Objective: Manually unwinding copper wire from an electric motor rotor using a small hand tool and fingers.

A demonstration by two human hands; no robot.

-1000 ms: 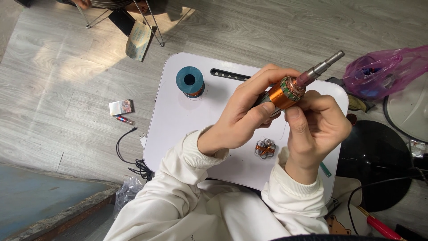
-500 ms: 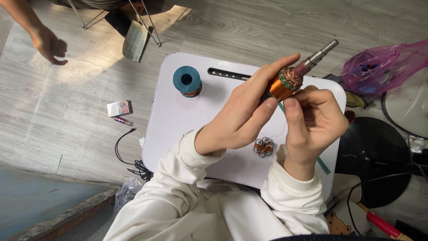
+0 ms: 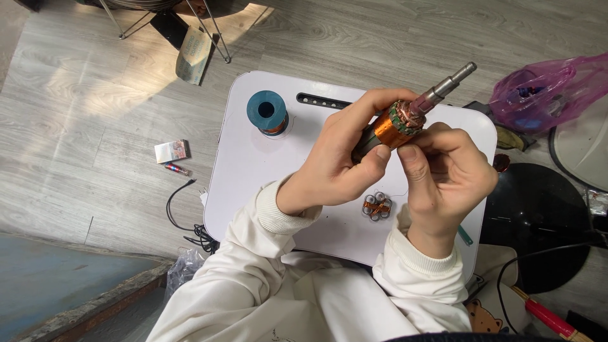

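Landmark: we take the white desk [image 3: 253, 171] as our reference for every place.
Floor, left of the desk: we see a small box [image 3: 171, 151] and a thin pen-like stick [image 3: 177, 169] just beside it, with a black cable [image 3: 183, 215] near the desk's left edge.
Spool: we see a blue spool [image 3: 266, 112] of copper wire standing upright on the desk's far left part.
Left hand: our left hand [image 3: 335, 161] is clenched around the motor armature [image 3: 396, 125], held above the desk's middle.
Armature: its copper winding faces us and its steel shaft tilts toward the desk's far right corner.
Small coil: a little copper-wound piece [image 3: 377, 206] lies on the desk under our hands.
Right hand: our right hand [image 3: 446, 177] pinches the armature's winding end with thumb and fingertips.
Right of the desk: we see a pink plastic bag [image 3: 548, 85] and a black round disc [image 3: 538, 221] on the floor.
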